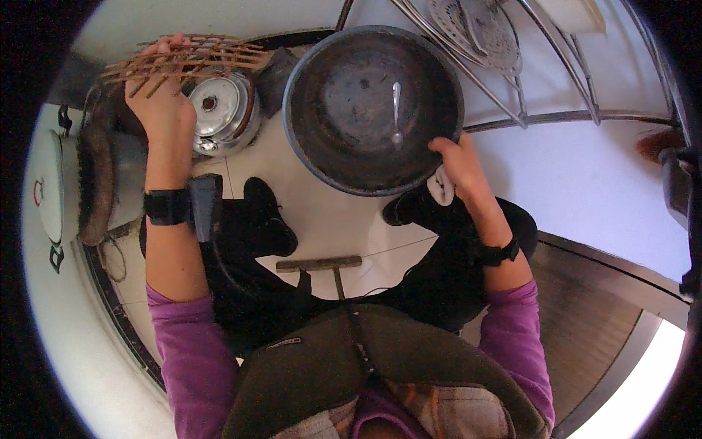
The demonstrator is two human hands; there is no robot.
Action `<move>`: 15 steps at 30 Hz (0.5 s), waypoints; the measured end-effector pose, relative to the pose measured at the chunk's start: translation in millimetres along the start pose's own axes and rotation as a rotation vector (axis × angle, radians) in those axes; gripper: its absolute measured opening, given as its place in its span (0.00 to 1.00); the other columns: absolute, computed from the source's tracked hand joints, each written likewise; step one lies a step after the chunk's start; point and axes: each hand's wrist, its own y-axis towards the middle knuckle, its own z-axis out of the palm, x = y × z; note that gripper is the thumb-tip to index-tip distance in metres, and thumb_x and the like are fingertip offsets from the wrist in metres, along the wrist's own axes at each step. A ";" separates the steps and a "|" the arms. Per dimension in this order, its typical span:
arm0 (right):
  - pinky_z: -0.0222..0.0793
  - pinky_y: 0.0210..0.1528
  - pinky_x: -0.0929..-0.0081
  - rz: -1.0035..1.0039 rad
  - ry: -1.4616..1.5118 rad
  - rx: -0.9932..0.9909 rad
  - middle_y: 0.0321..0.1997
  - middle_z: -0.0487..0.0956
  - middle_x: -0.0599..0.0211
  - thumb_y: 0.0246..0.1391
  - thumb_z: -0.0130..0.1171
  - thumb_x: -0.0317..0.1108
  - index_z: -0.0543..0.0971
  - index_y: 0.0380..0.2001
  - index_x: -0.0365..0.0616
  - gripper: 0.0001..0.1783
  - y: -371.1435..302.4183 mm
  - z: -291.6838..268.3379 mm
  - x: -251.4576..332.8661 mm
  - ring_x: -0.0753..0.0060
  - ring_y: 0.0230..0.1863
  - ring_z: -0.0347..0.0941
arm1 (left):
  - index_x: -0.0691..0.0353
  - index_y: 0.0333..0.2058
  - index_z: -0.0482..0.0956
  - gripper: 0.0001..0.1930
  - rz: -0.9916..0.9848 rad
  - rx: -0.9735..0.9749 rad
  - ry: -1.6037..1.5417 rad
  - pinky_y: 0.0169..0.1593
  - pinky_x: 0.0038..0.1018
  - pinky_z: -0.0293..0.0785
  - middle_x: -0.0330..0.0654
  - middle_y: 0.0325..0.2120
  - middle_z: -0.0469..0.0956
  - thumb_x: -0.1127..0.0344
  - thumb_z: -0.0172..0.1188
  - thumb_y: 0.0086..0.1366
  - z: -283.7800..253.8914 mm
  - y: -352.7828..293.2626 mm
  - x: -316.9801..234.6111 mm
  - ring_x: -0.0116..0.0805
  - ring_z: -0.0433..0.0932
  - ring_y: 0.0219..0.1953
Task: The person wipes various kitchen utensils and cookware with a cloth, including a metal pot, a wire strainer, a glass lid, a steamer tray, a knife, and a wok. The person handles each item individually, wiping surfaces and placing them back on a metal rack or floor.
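Observation:
My left hand (162,102), raised at the upper left, is closed on a brown lattice rack (227,53) of thin crossed rods. Just beneath the rack stands a silver kettle (219,110) with a round lid and dark handle. My right hand (462,167) grips the right rim of a wide, dark round basin (344,139), thumb over the edge and fingers hidden below. A metal spoon (396,110) lies inside the basin. Against the right hand, under the rim, hangs a folded white cloth (440,187).
A metal-legged rack (563,62) holds a perforated metal disc (479,33) at the upper right. At the left stands a large pot with a pale lid (53,186). Between my feet, a small T-shaped wooden piece (319,264) is near the tiled floor (329,223).

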 end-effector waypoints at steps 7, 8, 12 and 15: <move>0.69 0.47 0.61 -0.060 0.007 0.104 0.40 0.81 0.48 0.47 0.56 0.36 0.78 0.41 0.32 0.21 3.6 17.0 -19.1 0.53 0.43 0.77 | 0.66 0.39 0.75 0.14 0.012 0.165 -0.096 0.57 0.44 0.68 0.51 0.45 0.76 0.61 0.46 0.66 61.7 -41.9 -23.8 0.49 0.75 0.48; 0.70 0.47 0.60 -0.125 0.037 0.142 0.40 0.81 0.47 0.46 0.56 0.38 0.79 0.40 0.32 0.21 3.5 23.3 -23.0 0.51 0.43 0.77 | 0.65 0.35 0.75 0.09 0.091 0.334 0.013 0.52 0.39 0.70 0.49 0.41 0.76 0.69 0.48 0.61 71.9 -61.2 -28.9 0.46 0.76 0.45; 0.71 0.47 0.56 0.093 -0.059 0.261 0.37 0.80 0.38 0.46 0.54 0.41 0.79 0.35 0.30 0.22 2.5 38.5 -35.2 0.42 0.43 0.77 | 0.62 0.33 0.74 0.10 0.412 0.958 0.595 0.43 0.34 0.78 0.48 0.39 0.76 0.81 0.56 0.50 106.3 -127.7 -23.5 0.48 0.78 0.42; 0.70 0.48 0.54 0.025 -0.260 0.382 0.37 0.79 0.35 0.45 0.53 0.42 0.79 0.35 0.30 0.23 -4.7 40.5 -36.9 0.37 0.44 0.76 | 0.61 0.38 0.72 0.14 0.265 1.304 0.703 0.41 0.37 0.79 0.49 0.42 0.74 0.80 0.55 0.52 105.5 -157.5 -17.2 0.50 0.78 0.43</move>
